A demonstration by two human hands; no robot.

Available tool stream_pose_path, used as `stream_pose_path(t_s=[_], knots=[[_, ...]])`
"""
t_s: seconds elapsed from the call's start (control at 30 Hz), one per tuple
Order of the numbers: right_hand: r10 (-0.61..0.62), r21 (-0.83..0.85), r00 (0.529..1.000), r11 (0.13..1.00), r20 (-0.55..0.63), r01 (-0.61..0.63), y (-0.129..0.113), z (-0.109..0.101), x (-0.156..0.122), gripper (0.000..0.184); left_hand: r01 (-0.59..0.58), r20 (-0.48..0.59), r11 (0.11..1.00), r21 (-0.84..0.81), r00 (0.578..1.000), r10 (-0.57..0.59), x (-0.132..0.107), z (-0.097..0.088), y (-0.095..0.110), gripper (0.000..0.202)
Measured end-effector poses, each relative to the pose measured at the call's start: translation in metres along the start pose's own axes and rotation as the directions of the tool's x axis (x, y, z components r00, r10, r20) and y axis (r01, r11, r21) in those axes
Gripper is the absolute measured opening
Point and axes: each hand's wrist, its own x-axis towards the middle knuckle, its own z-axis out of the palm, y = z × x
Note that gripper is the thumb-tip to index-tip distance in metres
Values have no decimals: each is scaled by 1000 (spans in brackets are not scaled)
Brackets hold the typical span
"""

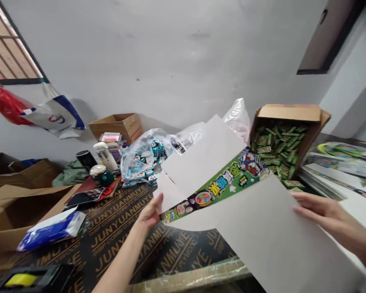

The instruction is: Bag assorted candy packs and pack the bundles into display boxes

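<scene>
A flat, unfolded carton blank (pixel 219 179), white with a green printed strip of cartoon figures, is held up above the dark printed board (pixel 122 228). My left hand (pixel 151 212) pinches its left edge, thumb on top. At the blank's right side my right hand (pixel 320 209) rests with fingers stretched out along the large white panel. Whether that hand grips the panel from behind is hidden.
An open cardboard box (pixel 288 136) full of green sachets stands tilted behind the blank. A clear bag of blue packets (pixel 143 158), jars and a flask (pixel 105 156) sit at mid-left. Empty cartons (pixel 21 207) lie left; stacked printed sheets (pixel 341 167) lie right.
</scene>
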Motion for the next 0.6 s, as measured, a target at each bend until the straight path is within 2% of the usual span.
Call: stream_pose_path(t_s=[0.03, 0.07, 0.1, 0.13, 0.2, 0.27, 0.33, 0.4, 0.43, 0.47, 0.5, 0.53, 0.57, 0.6], knots=[[22, 128, 984, 991, 174, -44, 2, 20, 12, 45, -36, -56, 999, -13, 998, 36, -5, -13, 7, 55], [33, 239, 944, 964, 329, -117, 3, 39, 24, 48, -67, -87, 998, -6, 994, 67, -9, -24, 16, 54], [35, 323, 902, 927, 431, -190, 2, 56, 36, 51, -90, -93, 996, 15, 992, 91, -12, -31, 24, 55], [36, 387, 885, 891, 465, -239, -1, 71, 49, 53, -104, -81, 994, 44, 991, 107, -14, -36, 32, 55], [20, 498, 890, 823, 455, -274, -11, 96, 77, 56, -126, -87, 985, 119, 987, 137, -14, -38, 42, 55], [-4, 601, 917, 756, 398, -258, -29, 113, 104, 56, -161, -197, 965, 209, 959, 203, -9, -35, 42, 58], [-50, 669, 946, 719, 321, -188, -54, 122, 122, 50, -183, -360, 941, 285, 889, 282, -1, -32, 33, 69], [-200, 724, 945, 688, 259, -52, -83, 123, 127, 36, -202, -517, 916, 345, 774, 365, 8, -31, 18, 91], [-319, 753, 915, 658, 246, 27, -98, 121, 125, 31, -211, -574, 905, 370, 714, 401, 11, -31, 10, 102], [-449, 780, 858, 618, 249, 96, -111, 117, 121, 27, -225, -614, 895, 385, 662, 430, 13, -31, 1, 112], [-566, 804, 783, 576, 260, 149, -123, 113, 116, 25, -245, -638, 891, 383, 627, 447, 15, -31, -7, 119], [-654, 821, 705, 541, 273, 184, -133, 109, 110, 25, -268, -649, 892, 364, 614, 449, 15, -29, -13, 122], [-711, 829, 643, 519, 283, 209, -141, 105, 105, 26, -284, -650, 901, 327, 625, 433, 14, -26, -18, 123], [-742, 828, 607, 509, 285, 234, -146, 101, 102, 27, -291, -641, 916, 277, 654, 402, 13, -23, -21, 122]])
